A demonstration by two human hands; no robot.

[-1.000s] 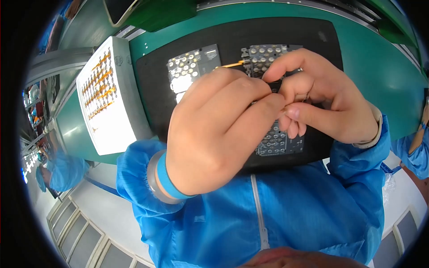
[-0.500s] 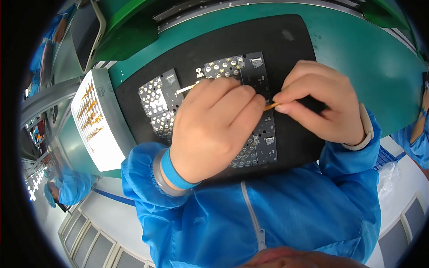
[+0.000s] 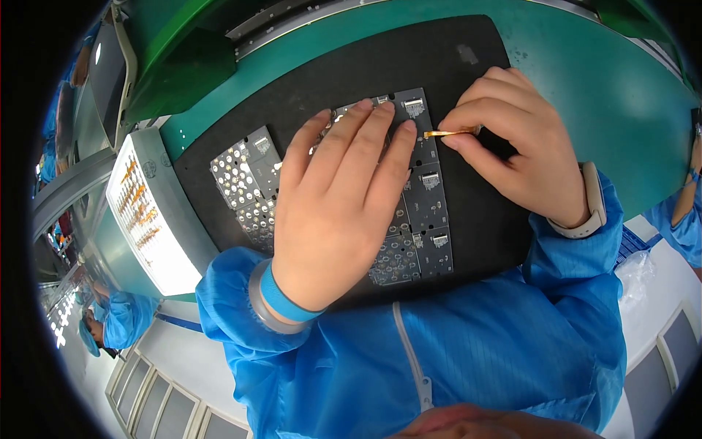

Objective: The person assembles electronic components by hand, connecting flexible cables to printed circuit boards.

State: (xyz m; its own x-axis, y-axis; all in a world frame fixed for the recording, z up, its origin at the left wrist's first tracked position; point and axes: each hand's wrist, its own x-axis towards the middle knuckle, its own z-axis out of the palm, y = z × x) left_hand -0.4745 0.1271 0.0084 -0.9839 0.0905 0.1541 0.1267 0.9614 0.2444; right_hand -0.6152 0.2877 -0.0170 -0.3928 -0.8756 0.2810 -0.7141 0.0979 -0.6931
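My left hand (image 3: 329,201) lies palm down, fingers stretched and spread over a dark circuit board panel (image 3: 428,201), hiding much of it. White connectors show along the panel's right side, and rows of round metal pads fill its lower left. Between thumb and forefinger my right hand (image 3: 515,139) pinches a thin orange-gold flex cable (image 3: 444,134). The cable's free end reaches over the panel's upper right, close below a connector; whether it touches the board I cannot tell. A second board panel (image 3: 241,172) with round pads sits left of my left hand.
A black mat (image 3: 468,80) under the boards covers part of the green table (image 3: 585,95). On the left stands a white tray (image 3: 157,234) with rows of orange flex cables. Green bins (image 3: 179,69) line the far edge. Other people in blue (image 3: 128,318) are at both sides.
My left hand has gone from curled to spread flat on the board, and the white-tipped strip by it no longer shows. My right hand has moved up and slightly left with the flex cable.
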